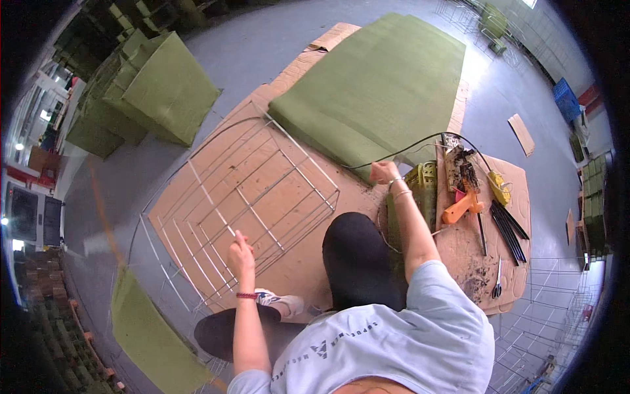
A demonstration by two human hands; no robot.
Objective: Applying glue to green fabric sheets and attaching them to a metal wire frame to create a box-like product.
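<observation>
The wire frame (pixel 252 190) lies flat on brown cardboard sheets (pixel 289 85) spread over the grey floor (pixel 249 39). Its long axis runs from lower left, near the person's left knee, to upper right, toward the green mat (pixel 380 85). The arched end sits at upper left; the squared corner points toward the mat's near edge and lies just beside it.

The left hand (pixel 241 253) is closed on a thin wire of the frame at its lower edge, fingers pinched round the rod. The right hand (pixel 384 172) is clenched at the mat's near edge, where a black cable (pixel 420 141) passes; whether it grips the cable or the mat cannot be told.

To the right of the right forearm stands a yellow-green plastic crate (pixel 423 187). Beyond it, on a low cardboard-covered board, lie an orange glue gun (pixel 462 205), a bundle of black sticks (pixel 508 226) and scissors (pixel 497 284).

Open floor shows above the frame. Green fabric-covered boxes (pixel 167 88) stand well apart at upper left. A green fabric strip (pixel 147 335) lies at lower left, touching the frame's outer wires. More wire racks (pixel 558 302) crowd the lower right.
</observation>
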